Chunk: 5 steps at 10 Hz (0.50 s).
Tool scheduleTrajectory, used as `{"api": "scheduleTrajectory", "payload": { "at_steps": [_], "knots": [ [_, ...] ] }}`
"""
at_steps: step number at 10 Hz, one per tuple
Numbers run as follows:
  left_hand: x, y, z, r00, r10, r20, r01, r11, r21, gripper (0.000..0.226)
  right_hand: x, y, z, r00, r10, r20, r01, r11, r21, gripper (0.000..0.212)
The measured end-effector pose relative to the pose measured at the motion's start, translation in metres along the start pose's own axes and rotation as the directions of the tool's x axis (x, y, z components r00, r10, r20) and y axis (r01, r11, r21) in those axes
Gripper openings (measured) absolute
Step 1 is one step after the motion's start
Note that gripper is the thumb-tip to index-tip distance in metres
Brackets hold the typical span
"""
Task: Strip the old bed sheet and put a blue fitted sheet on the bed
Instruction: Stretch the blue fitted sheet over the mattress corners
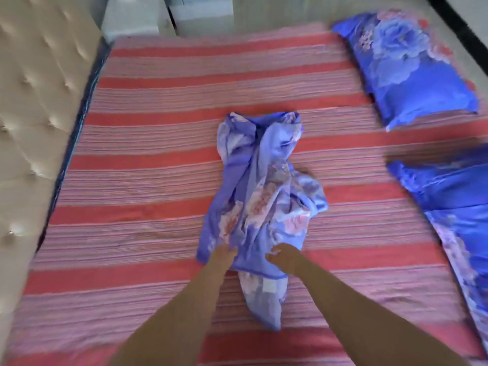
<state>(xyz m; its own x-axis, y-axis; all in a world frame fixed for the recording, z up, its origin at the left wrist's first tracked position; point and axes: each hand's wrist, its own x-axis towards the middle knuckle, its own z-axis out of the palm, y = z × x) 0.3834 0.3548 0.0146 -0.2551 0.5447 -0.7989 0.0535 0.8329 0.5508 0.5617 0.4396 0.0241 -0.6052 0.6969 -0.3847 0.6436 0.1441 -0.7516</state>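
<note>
Bed [132,143]: wide, covered edge to edge in a red-and-pink striped cover, flat and bare of any top sheet; likely the layer left once the old sheet is off, ready for the new one.

Headboard [34,101]: beige, tufted, along the left edge.

Pillows, two: blue with flowers, one [406,70] at far right, another [454,207] nearer, both pushed to the bed's side, probably to free the middle.

Blue sheet [261,196]: floral, bunched in a long heap at the bed's centre, not yet spread; placed there presumably for unfolding outward to all corners.

Left hand [224,256]: on the heap's near edge, fingers buried in the cloth; gripping or merely touching, cannot tell.

Right hand [282,256]: just beside the heap's near right edge, fingers loosely curled, holding nothing visible.
</note>
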Motion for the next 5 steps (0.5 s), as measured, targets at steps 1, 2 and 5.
{"api": "scheduleTrajectory", "payload": {
  "at_steps": [1, 2, 5],
  "knots": [
    [0.024, -0.056, 0.005, 0.992, -0.094, -0.080, 0.098, 0.994, 0.054, 0.022, -0.010, 0.024, 0.056, 0.959, 0.279, -0.049, -0.283, 0.952, -0.116, 0.047],
    [0.045, -0.075, 0.007, 0.973, -0.220, -0.071, 0.199, 0.953, -0.229, 0.019, 0.008, 0.030, 0.083, 0.935, 0.341, 0.092, -0.331, 0.937, -0.113, 0.085],
    [0.120, -0.119, 0.022, 0.938, -0.343, -0.061, 0.236, 0.755, -0.611, 0.049, 0.021, 0.068, 0.140, 0.917, 0.359, -0.175, -0.391, 0.895, -0.212, 0.072]
  ]
}}
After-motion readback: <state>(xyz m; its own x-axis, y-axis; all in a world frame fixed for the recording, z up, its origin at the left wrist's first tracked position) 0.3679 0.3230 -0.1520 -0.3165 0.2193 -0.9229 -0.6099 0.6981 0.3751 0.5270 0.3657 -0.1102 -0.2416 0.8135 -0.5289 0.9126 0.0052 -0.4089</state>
